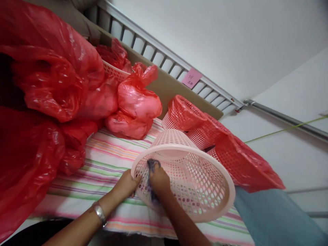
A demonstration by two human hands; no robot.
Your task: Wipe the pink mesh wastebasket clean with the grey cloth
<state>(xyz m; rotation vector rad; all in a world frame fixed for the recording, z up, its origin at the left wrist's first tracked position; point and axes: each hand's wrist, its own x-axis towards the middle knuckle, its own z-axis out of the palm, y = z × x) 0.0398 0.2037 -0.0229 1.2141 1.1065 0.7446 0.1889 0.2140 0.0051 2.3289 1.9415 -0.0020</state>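
Observation:
A pink perforated plastic basket (183,149) lies tilted on its side, its wide mouth facing me, on a striped cloth. My left hand (128,183), below a wrist with a silver bracelet, is closed on the left side of the basket's rim. Inside the mouth, my right hand (159,178) holds a dark bluish-grey rag (151,191) against the inner wall on the left. Part of the rag is hidden behind the right hand and forearm.
Red plastic bags (138,99) are piled at the left on the striped cloth (110,150). More pink baskets (198,136) under red plastic (246,160) stand behind and to the right. A bed rail (159,56) with a pink note (191,78) runs along the wall.

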